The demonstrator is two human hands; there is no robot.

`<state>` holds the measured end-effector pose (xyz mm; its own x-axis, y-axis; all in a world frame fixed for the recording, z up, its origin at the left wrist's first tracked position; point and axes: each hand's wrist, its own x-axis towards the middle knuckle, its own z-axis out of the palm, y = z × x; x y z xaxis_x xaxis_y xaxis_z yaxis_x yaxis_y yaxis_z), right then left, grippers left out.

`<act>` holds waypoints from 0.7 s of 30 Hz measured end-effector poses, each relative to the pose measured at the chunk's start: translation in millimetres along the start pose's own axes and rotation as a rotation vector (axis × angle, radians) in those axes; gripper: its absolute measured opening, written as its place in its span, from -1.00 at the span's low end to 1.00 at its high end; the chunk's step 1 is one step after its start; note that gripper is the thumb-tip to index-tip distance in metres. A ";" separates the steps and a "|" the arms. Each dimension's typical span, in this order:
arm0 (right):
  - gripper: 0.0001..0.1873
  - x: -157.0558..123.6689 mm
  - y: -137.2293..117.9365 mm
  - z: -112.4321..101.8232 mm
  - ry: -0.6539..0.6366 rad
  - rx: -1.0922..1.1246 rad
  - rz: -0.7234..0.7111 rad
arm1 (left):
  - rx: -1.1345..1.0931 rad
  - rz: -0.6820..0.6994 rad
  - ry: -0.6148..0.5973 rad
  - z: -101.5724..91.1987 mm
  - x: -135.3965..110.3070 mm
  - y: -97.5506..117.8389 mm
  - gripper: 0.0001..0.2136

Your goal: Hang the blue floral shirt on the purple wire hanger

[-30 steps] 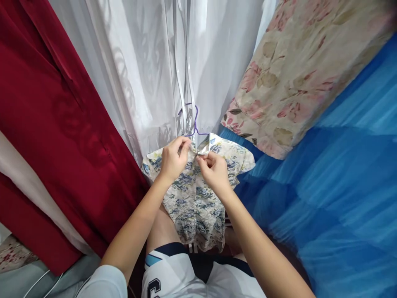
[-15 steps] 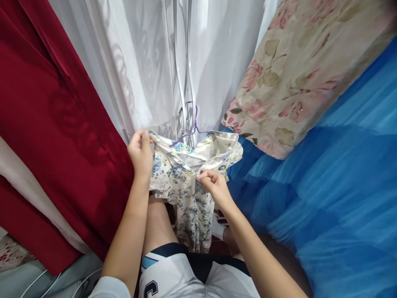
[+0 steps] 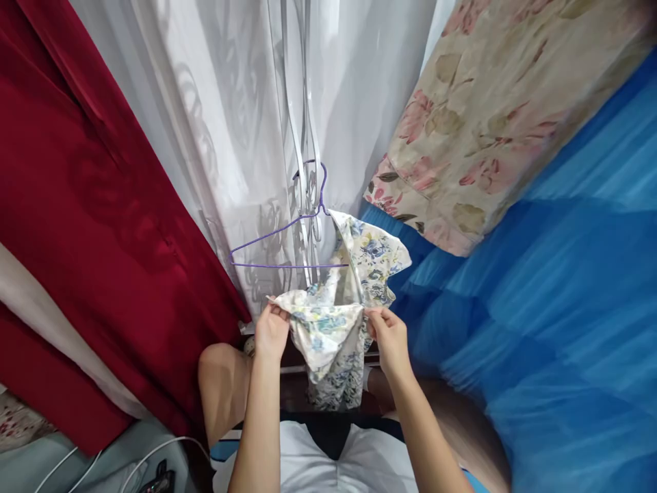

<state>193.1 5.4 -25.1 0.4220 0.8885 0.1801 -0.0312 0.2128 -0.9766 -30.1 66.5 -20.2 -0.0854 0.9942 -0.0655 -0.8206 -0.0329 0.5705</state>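
A floral dress point(image 3: 377, 257), cream with blue and yellow flowers, hangs by one shoulder from a purple hanger point(image 3: 267, 237). The hanger's left arm is bare, and its hook is up against a white metal bar. My left hand point(image 3: 272, 329) is closed on the loose shoulder edge of the dress, below the hanger. At the middle of the neckline, my right hand point(image 3: 389, 335) pinches the fabric. The lower part of the dress falls in folds between my legs.
White curtains point(image 3: 226, 137) hang behind the bar point(image 3: 298, 137). Dark red cloth point(image 3: 102, 205) is on the left. A pink-flowered cloth point(image 3: 477, 130) and layered blue tulle point(image 3: 538, 308) hang at the right. White cables point(image 3: 159, 448) lie at lower left.
My left hand has moved down and right, bringing the left shoulder of the dress off the hanger. My right hand has shifted right and slightly down, still holding the neckline.
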 end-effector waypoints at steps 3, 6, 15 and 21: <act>-0.75 -3.6 23.2 -18.5 0.079 -0.104 0.030 | 0.030 -0.092 -0.175 21.8 -21.0 -11.9 -0.87; -0.62 -15.3 24.0 -13.8 0.114 -0.244 -0.114 | 0.297 -0.025 -0.411 51.0 -44.2 -19.0 -0.78; -0.84 -33.6 -31.5 -4.0 -0.414 -0.324 -0.186 | 0.918 0.268 -0.837 91.0 -70.0 -19.7 -0.69; -0.75 -37.0 -63.4 -33.4 -0.479 -0.011 0.228 | 0.965 0.044 -0.934 57.0 -66.0 -36.4 -0.69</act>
<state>209.7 -54.6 26.2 -0.0556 0.9984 -0.0062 -0.0629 -0.0097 -0.9980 37.6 7.9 10.0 0.6308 0.7042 0.3258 -0.0711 -0.3657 0.9280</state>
